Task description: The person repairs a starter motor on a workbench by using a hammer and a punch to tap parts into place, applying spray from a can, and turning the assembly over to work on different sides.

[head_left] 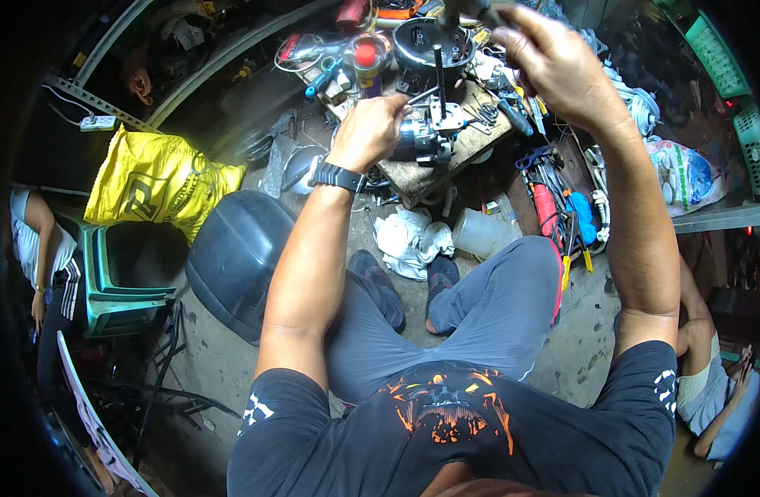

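On a low wooden workbench (482, 153) lies a black and silver motor-like part (413, 141), with a dark upright rod (439, 79) standing at its right end. My left hand (369, 131) is closed at the part's far left side, around a thin metal rod (420, 94) that points toward the upright rod. Raised above the bench's far right, my right hand (554, 70) grips a hammer (467, 10). The hammer is blurred and partly cut off by the top edge. My left palm hides part of the motor-like part.
A red-capped bottle (365, 62), a round black pan (417, 45) and loose sockets crowd the bench. Tools fill a tray (558, 207) at the right. A white cloth (409, 240), a black case (239, 257) and green stools (107, 282) stand around me. Other people sit at both sides.
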The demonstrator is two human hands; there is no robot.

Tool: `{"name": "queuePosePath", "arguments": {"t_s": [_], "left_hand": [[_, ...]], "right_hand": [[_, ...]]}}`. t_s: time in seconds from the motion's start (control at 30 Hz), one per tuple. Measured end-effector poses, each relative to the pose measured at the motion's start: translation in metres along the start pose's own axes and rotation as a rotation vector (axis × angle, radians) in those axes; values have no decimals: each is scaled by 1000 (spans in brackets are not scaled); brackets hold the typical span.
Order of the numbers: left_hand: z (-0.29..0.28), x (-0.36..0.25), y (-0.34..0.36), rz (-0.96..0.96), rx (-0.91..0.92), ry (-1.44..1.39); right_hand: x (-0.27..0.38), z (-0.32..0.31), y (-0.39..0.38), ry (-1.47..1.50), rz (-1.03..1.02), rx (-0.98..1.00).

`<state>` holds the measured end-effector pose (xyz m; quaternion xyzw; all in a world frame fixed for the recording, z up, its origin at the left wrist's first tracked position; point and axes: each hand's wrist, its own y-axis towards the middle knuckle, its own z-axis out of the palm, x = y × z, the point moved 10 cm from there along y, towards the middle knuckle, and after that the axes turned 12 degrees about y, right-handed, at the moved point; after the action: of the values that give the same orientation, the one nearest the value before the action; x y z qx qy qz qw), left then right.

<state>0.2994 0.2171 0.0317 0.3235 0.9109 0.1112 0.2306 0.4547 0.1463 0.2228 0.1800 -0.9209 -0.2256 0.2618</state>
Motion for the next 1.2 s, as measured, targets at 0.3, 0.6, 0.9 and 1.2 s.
{"name": "queuePosePath", "arguments": {"t_s": [0.3, 0.6, 0.9, 1.2], "left_hand": [[3, -2, 4, 19, -9, -9], [3, -6, 1, 54, -42, 24], [9, -14, -4, 39, -62, -58], [5, -9, 3, 7, 9, -28]], "right_hand": [[-13, 19, 5, 10, -110, 81], [53, -45, 20, -6, -128, -87], [-17, 21, 6, -5, -62, 106], [10, -52, 8, 90, -25, -237]]}}
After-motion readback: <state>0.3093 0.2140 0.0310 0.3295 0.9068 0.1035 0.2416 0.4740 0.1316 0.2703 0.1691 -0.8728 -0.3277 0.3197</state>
